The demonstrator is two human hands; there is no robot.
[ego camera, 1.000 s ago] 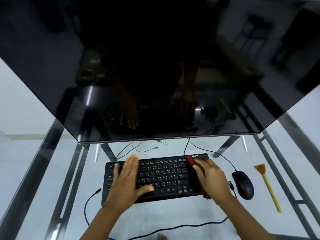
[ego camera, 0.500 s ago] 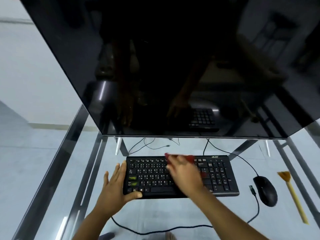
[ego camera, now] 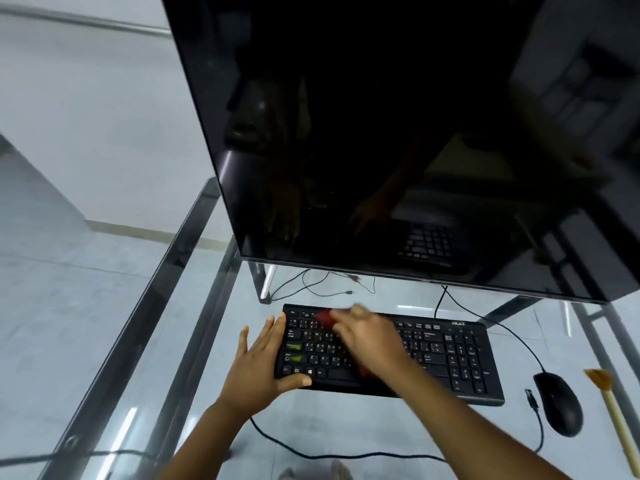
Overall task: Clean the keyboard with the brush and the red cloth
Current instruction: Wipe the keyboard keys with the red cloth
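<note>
A black keyboard [ego camera: 450, 355] lies on the glass desk below the monitor. My right hand [ego camera: 370, 341] presses the red cloth [ego camera: 325, 317] flat on the keyboard's left half; only the cloth's far end shows past my fingertips. My left hand [ego camera: 258, 362] grips the keyboard's left edge, fingers spread along the side and thumb on the front rim. The brush [ego camera: 611, 407], with tan bristles and a pale handle, lies untouched at the far right of the desk.
A large dark monitor [ego camera: 398, 133] hangs over the back of the desk. A black mouse [ego camera: 559, 403] sits right of the keyboard, with its cable and the keyboard cable running along the glass desk [ego camera: 346, 431]. Metal frame bars show beneath.
My right hand has swept the red cloth from the keyboard's right end across to its left half. My left hand slid off the keys to the left edge. The view has swung left.
</note>
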